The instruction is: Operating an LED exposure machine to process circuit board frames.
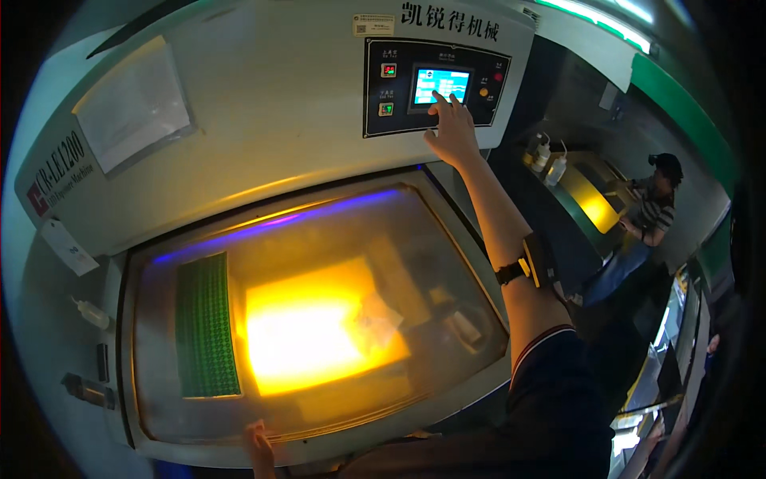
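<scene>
- the machine point(279, 96): a big pale housing standing behind the bed; it looks heavy and rigid, something to work by its controls rather than to take hold of.
- the bed point(319, 239): wide and framed, with what looks like a glossy clear cover; the frame seems stiff, the cover likely slick and easily marked, so the front rim would be the place for fingers.
- the green panel point(207, 327): lies flat on the left part of the bed, finely patterned; probably thin, light and fairly stiff, best taken by its edges to spare the face.
- the control panel point(401, 89): black, fixed to the machine's front, upper right of the bed.
- the screen point(441, 80): lit blue, set in the control panel; smooth and probably fragile, calling for a light fingertip.
- the right grip point(453, 132): open, holding nothing, fingertips at the screen; i cannot tell whether they press.
- the left grip point(259, 447): at the bed's front rim, partly cut off; i cannot tell whether it is open or closed.
</scene>
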`<act>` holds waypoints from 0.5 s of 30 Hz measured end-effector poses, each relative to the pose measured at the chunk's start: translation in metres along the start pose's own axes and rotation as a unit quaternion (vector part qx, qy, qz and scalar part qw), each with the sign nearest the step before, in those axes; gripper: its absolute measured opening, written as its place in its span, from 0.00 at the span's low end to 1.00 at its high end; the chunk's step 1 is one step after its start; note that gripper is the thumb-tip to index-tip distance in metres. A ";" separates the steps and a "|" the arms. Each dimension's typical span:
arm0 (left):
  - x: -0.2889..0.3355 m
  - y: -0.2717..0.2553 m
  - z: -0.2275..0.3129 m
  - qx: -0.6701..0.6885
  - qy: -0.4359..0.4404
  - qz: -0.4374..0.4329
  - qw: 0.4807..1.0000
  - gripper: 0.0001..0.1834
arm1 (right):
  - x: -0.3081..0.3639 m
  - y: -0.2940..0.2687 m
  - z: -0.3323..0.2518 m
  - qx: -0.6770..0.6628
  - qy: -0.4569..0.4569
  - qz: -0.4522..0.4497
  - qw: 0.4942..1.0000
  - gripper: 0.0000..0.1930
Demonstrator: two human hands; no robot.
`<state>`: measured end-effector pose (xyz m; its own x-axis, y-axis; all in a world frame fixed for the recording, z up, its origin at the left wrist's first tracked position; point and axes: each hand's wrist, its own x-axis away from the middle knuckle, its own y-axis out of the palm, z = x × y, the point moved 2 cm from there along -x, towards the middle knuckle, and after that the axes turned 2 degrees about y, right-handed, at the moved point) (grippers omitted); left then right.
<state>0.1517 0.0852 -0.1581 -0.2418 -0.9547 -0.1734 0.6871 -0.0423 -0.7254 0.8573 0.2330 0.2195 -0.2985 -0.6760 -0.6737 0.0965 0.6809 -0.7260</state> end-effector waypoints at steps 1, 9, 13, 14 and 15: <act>0.024 -0.008 0.003 -0.060 -0.017 0.018 0.998 0.13 | -0.006 0.009 0.008 0.006 -0.003 0.006 1.000 0.39; 0.226 -0.008 0.006 -0.078 -0.328 0.124 0.933 0.08 | -0.036 0.060 0.037 0.030 -0.006 0.001 1.000 0.42; 0.231 0.005 0.026 -0.027 -0.457 0.056 0.888 0.07 | -0.037 0.061 0.051 0.027 0.007 0.005 1.000 0.44; 0.234 0.005 0.028 -0.021 -0.469 0.052 0.882 0.07 | -0.039 0.066 0.048 0.021 0.002 0.003 1.000 0.44; 0.235 0.006 0.028 -0.016 -0.474 0.045 0.879 0.07 | -0.039 0.070 0.047 0.024 -0.005 0.018 1.000 0.44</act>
<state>0.1180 -0.1473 -0.1845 0.5035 -0.7709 0.3902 0.6501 0.0406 -0.7587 0.9200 0.2938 0.1886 -0.2847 -0.6535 -0.7013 0.1521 0.6915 -0.7062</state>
